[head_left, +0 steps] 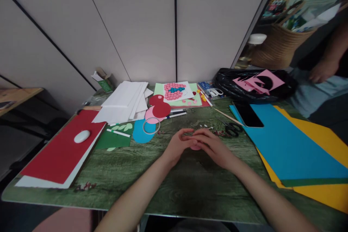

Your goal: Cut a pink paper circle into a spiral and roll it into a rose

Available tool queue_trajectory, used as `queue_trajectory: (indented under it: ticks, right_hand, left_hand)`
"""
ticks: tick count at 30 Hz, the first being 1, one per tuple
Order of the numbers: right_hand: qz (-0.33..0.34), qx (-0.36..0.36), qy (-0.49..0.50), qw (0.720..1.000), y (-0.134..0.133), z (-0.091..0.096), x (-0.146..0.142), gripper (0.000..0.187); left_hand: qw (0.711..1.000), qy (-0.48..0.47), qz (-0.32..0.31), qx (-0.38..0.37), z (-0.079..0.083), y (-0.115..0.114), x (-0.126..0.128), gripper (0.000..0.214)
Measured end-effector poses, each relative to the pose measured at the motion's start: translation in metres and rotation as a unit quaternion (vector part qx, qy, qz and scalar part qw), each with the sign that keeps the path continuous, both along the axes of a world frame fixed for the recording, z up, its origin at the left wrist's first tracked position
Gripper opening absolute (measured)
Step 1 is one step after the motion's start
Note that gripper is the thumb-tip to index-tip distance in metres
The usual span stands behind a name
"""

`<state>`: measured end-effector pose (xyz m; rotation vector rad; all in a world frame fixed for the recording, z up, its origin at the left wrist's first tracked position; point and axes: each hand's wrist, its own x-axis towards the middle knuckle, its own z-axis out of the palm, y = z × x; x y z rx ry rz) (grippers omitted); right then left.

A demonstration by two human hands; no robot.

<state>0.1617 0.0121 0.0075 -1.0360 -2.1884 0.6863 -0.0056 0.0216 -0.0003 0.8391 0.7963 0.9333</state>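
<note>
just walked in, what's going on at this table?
A person sits at a green wood-patterned table, left hand and right hand meeting over a small pink paper piece. Around them lie black-handled scissors, a blue paper sheet with a black phone on it, and a red paper sheet.

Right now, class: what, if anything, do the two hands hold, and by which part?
A small pink piece, pinched between left hand and right hand; mostly hidden, so the part cannot be told.
</note>
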Motion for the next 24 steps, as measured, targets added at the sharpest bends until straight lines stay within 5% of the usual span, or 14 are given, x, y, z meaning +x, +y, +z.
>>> queue_trajectory:
  ticks: [24]
  right_hand:
    - [-0.066, -0.017, 0.051, 0.996, -0.0030, 0.0024, -0.0048, 0.008]
  left_hand:
    - [0.999, -0.026, -0.044, 0.011, -0.0003, -0.0053, 0.0052, 0.042]
